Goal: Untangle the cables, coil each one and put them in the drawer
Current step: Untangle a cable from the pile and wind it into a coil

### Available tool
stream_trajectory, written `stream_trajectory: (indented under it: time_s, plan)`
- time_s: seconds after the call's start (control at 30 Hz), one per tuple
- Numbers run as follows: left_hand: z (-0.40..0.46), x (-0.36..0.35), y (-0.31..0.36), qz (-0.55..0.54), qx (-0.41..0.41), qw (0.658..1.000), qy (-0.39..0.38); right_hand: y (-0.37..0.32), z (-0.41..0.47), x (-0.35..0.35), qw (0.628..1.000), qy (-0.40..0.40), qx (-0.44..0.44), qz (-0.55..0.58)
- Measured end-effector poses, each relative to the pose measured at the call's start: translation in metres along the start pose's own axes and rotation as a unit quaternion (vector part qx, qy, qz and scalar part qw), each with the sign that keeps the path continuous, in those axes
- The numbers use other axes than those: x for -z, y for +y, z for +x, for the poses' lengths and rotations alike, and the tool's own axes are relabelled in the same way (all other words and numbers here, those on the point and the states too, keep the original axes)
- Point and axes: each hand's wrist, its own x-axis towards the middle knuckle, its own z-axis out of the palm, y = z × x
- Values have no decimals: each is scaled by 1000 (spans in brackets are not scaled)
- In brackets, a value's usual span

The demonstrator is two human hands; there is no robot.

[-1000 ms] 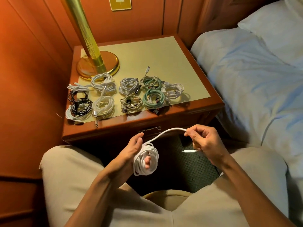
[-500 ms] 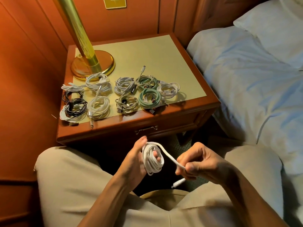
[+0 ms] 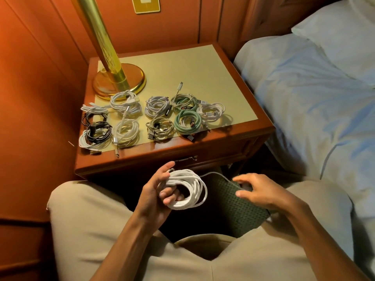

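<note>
A: What was there, from the biggest thing down?

B: The wooden surface (image 3: 203, 147) carried a brass lamp (image 3: 119, 78) and many finished coils (image 3: 158, 118), side by side near its front edge. The drawer handle (image 3: 186, 158) was just below that edge, and I judged the drawer was not yet open.

A: And the cable in work?

B: The white cable (image 3: 188, 189) hung as a bundle of loops around the fingers of the left hand (image 3: 156, 191), which curled through it. One thin tail ran toward the right hand (image 3: 261, 191). That hand was spread, fingers relaxed; the tail's end was blurred, so a grip I could not confirm.

A: How would it handle?

B: Light and soft, I think, and springy, so the loops want to open. Better to hold across the whole bundle, not one strand.
</note>
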Motion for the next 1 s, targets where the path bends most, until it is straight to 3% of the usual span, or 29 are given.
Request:
stream_trajectory:
  time_s: [0.1,0.2,0.33,0.5,0.6,0.7,0.8,0.93,1.0]
  plan:
    - [-10,-7,8,124,5,987,-98,-28,-5,-12,967,44,84,238]
    - [-18,-17,17,212,24,957,-199,-56,-7,-23,932,62,142,328]
    - [-19,-20,25,289,37,921,-260,-85,-6,-39,888,-9,167,428]
    - [-18,-13,29,321,27,929,-183,-89,1,-44,843,-49,127,521]
    - [-17,-10,23,280,10,953,-117,-92,-1,-46,863,-36,139,485]
    - [-10,-7,14,246,-11,968,-46,-97,-3,-54,885,-3,147,441]
    - [-5,-14,1,197,-19,980,7,-102,-7,-68,879,51,158,447]
    - [-5,-24,-13,136,0,991,20,-104,-3,-91,842,122,68,522]
    - [-7,-28,-18,110,15,994,22,-106,1,-94,853,166,19,495]
